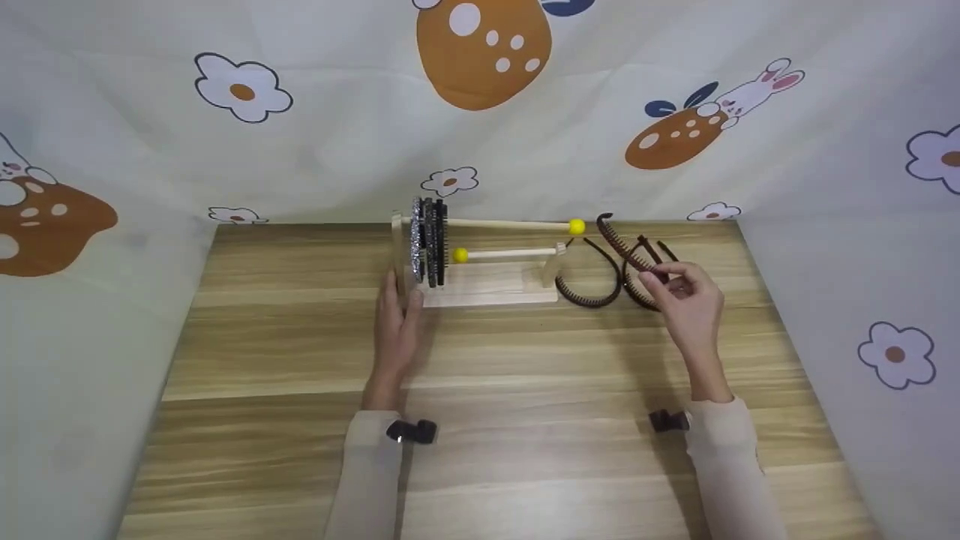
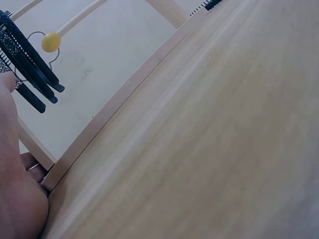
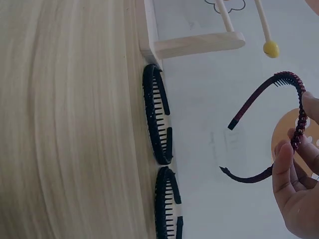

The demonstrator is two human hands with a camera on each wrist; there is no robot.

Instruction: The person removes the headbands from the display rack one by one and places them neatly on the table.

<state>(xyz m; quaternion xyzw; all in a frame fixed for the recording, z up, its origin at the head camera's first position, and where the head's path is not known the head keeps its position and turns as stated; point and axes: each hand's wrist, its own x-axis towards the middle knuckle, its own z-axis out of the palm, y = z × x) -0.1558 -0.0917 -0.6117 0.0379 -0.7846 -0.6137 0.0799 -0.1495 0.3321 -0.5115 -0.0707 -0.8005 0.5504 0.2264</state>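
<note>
A wooden headband stand (image 1: 491, 292) rests on the table, with two pale rods tipped by yellow balls. Several black and glittery headbands (image 1: 430, 244) hang together at its left upright. My left hand (image 1: 396, 322) grips the stand's left end, fingers on the outer side and thumb near the front. To the right of the stand, my right hand (image 1: 691, 307) pinches a dark reddish-brown toothed headband (image 3: 299, 84) between thumb and fingers, its two ends pointing away from the palm. The held headband is raised above the table, near the ball of the longer rod.
Two dark toothed headbands, one nearer the stand (image 3: 149, 99) and one farther right (image 3: 160, 204), lie on the wood-grain table (image 1: 525, 405). A pale cloth wall (image 1: 337, 150) with flower and rabbit prints rises behind the table and along both sides.
</note>
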